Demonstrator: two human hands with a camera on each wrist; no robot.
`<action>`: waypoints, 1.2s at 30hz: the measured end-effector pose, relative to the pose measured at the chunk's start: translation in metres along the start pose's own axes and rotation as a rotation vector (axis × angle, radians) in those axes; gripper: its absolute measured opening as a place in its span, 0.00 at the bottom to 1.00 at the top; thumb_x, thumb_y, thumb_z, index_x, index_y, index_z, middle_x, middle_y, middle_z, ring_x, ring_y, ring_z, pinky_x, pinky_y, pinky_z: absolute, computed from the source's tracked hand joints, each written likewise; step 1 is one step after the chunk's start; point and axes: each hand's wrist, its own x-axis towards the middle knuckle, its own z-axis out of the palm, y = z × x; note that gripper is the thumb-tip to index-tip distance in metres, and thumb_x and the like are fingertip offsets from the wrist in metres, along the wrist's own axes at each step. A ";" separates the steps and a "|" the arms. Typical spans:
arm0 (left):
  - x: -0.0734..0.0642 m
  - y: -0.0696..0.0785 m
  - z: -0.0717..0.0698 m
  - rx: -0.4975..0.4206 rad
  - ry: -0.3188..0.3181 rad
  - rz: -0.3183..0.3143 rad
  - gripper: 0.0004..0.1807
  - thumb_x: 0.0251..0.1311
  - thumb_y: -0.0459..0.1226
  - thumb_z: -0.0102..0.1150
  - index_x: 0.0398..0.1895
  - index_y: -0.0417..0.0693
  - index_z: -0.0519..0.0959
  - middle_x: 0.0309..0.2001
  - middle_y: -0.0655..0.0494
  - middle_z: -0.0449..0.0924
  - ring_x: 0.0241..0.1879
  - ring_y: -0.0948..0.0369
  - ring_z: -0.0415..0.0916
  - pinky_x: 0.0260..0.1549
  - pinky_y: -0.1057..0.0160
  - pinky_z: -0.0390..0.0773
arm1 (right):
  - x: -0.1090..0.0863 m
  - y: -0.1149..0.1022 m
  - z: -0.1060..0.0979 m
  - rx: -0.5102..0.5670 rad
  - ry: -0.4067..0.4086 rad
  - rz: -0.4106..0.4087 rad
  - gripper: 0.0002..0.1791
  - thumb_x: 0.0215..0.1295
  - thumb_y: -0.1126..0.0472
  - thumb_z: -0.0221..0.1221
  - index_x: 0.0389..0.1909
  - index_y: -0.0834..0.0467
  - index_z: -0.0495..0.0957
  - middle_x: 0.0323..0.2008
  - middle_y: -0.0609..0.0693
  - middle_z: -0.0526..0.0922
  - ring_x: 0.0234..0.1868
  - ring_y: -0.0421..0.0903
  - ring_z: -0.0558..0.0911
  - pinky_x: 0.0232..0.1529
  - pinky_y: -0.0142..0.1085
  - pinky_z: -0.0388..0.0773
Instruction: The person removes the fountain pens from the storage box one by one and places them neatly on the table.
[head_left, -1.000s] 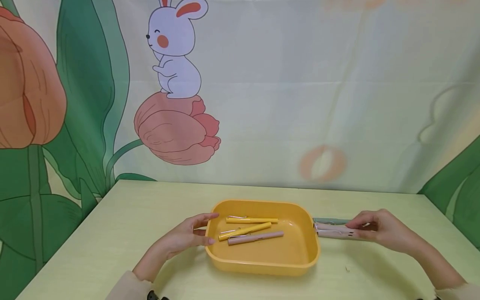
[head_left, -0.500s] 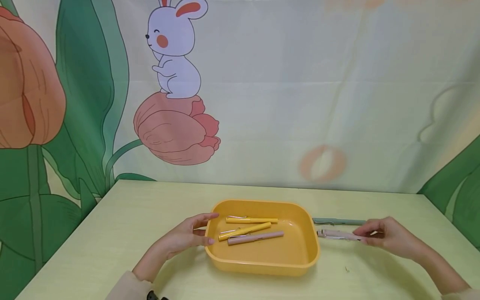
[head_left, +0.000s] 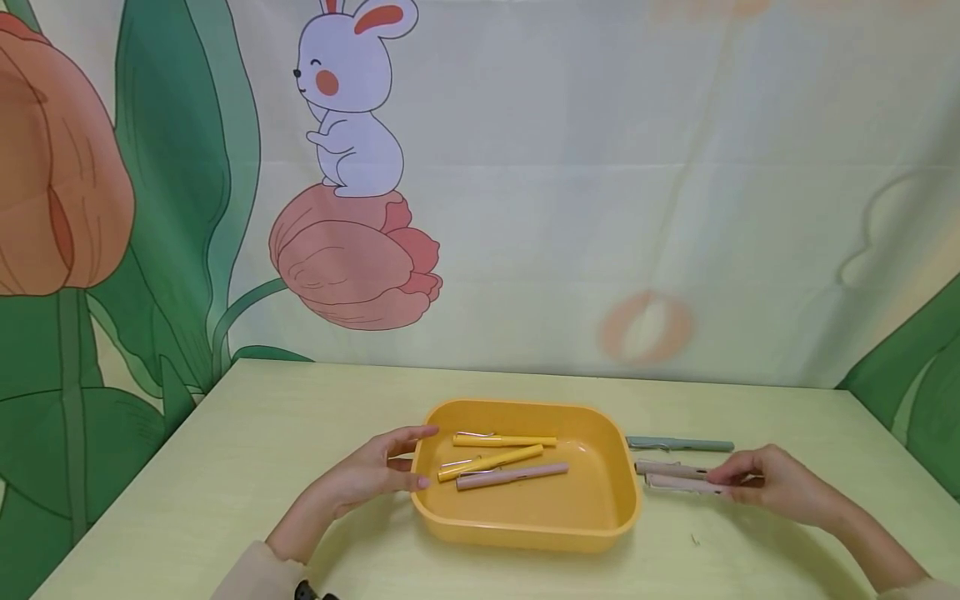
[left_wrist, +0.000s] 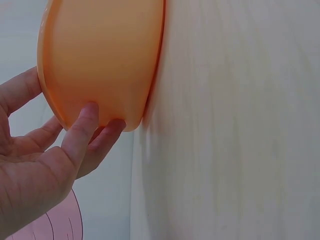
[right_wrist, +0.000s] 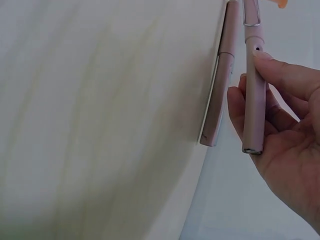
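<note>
"Where's the slim pale-pink pen [right_wrist: 255,100] with silver clip?"

"Pinched in the right hand [head_left: 776,485], just off the right edge of the rounded yellow plastic tray [head_left: 525,536]."

"Left hand [head_left: 366,471]?"

"Gripping the tray's left rim; table [head_left: 315,408] stretches behind."

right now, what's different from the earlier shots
The right hand has moved toward the person and slightly right, bringing the pink pen it pinches. The green pen's end is uncovered, and another pink pen shows more clearly. The left hand, yellow tray and three pens inside stayed put.
</note>
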 end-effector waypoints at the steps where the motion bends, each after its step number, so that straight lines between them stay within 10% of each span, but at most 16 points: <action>1: 0.000 0.000 0.000 0.000 0.001 -0.001 0.37 0.52 0.27 0.61 0.66 0.38 0.57 0.64 0.35 0.56 0.56 0.45 0.67 0.48 0.57 0.75 | 0.000 0.000 0.000 0.002 -0.005 -0.007 0.08 0.54 0.70 0.61 0.35 0.68 0.81 0.34 0.43 0.83 0.34 0.31 0.76 0.30 0.27 0.78; 36: 0.000 0.002 0.001 0.004 0.012 -0.014 0.37 0.52 0.27 0.61 0.66 0.39 0.58 0.64 0.35 0.56 0.55 0.46 0.68 0.47 0.58 0.75 | 0.009 0.004 0.004 -0.038 -0.089 0.020 0.08 0.53 0.67 0.63 0.31 0.69 0.81 0.30 0.52 0.83 0.31 0.32 0.79 0.28 0.29 0.79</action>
